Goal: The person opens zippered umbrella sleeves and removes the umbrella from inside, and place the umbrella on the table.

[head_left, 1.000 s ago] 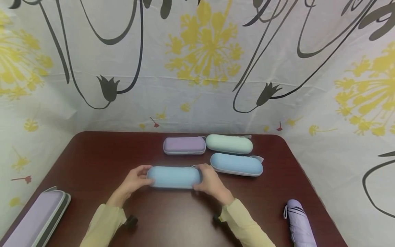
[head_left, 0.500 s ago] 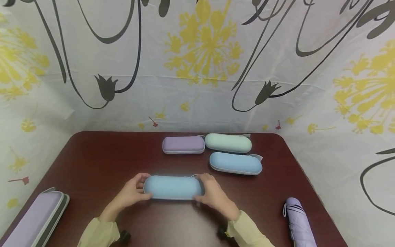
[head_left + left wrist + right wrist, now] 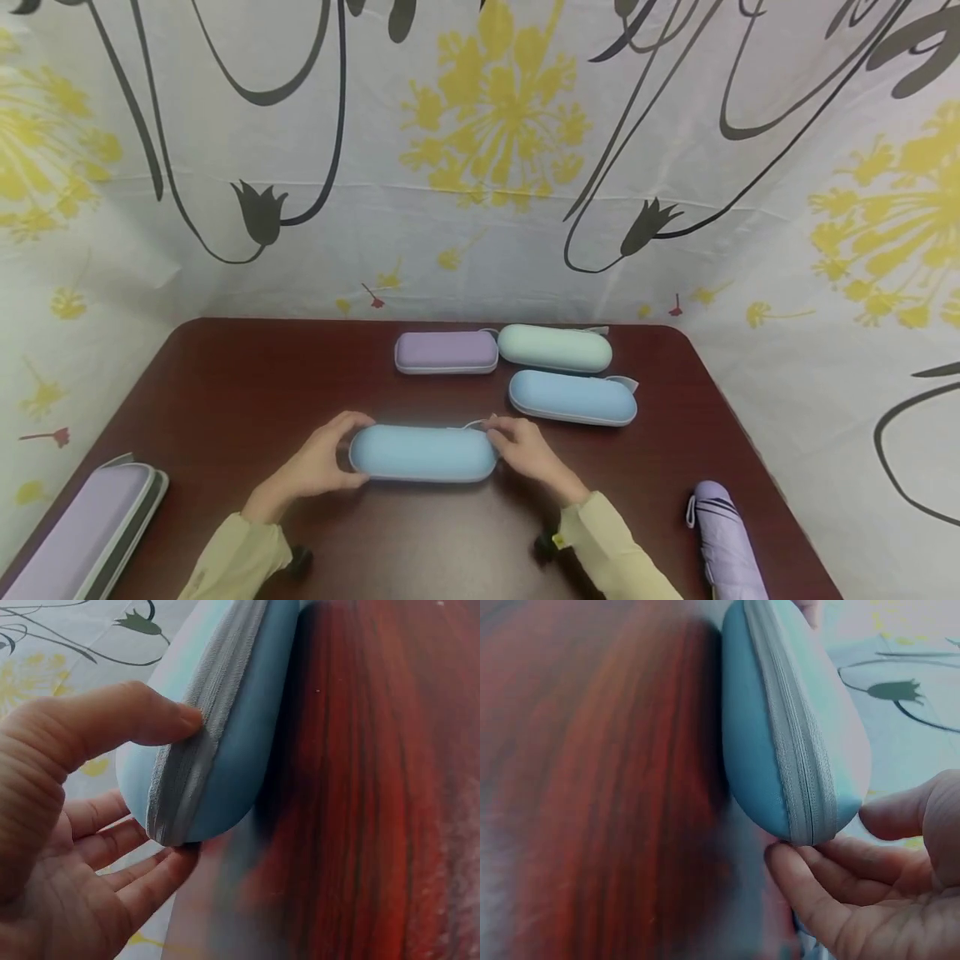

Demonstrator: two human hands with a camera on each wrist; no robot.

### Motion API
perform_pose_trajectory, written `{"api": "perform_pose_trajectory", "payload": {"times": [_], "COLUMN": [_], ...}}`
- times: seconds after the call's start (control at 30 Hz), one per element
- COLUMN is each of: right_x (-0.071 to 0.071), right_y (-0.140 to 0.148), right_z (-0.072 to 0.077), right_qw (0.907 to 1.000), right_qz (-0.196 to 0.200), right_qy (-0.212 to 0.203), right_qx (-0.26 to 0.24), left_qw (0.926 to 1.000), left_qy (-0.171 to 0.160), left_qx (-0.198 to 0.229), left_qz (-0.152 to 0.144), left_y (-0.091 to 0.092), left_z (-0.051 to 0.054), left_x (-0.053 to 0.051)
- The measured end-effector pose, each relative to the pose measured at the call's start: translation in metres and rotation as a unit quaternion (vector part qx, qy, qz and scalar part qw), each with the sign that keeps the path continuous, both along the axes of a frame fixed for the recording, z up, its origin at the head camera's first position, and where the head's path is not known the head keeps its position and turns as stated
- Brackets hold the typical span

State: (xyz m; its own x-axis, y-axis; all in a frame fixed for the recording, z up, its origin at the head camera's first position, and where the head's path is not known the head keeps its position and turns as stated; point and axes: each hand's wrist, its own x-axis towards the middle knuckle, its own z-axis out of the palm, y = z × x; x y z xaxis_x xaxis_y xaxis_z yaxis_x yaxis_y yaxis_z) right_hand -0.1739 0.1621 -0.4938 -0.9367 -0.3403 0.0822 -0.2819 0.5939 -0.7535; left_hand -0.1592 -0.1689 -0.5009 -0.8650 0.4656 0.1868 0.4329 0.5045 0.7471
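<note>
A light blue zip case lies crosswise on the dark red table in the head view. My left hand grips its left end; in the left wrist view the thumb of the left hand presses on the grey zipper, with fingers behind the end. At the right end, my right hand has its fingers near the cord at the back corner. The right wrist view shows the right hand with thumb and fingertips round the rounded end of the case.
Behind lie a purple case, a mint case and another blue case. A large lilac case is at the left edge, a folded lilac umbrella at the right. Patterned cloth hangs behind the table.
The held case has come nearer the table's front than a second ago. Since the middle frame, my right hand has shifted from the front corner up to the back corner by the cord.
</note>
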Motion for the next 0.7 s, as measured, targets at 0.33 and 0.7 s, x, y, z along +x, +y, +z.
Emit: {"api": "perform_pose_trajectory", "payload": {"times": [0.33,0.7], "right_x": [-0.029,-0.034], "right_y": [-0.008,-0.006], "right_z": [0.002,0.001], "right_qw": [0.9933,0.9752], "right_qz": [0.058,0.046], "right_qy": [-0.098,-0.2], "right_qx": [0.015,-0.084], "left_qw": [0.9963,0.9941], "left_qy": [0.062,0.096], "left_qx": [-0.049,-0.039], "left_qz": [-0.033,-0.032], "left_y": [0.002,0.004], "left_z": [-0.002,-0.003], "left_x": [0.002,0.007]}}
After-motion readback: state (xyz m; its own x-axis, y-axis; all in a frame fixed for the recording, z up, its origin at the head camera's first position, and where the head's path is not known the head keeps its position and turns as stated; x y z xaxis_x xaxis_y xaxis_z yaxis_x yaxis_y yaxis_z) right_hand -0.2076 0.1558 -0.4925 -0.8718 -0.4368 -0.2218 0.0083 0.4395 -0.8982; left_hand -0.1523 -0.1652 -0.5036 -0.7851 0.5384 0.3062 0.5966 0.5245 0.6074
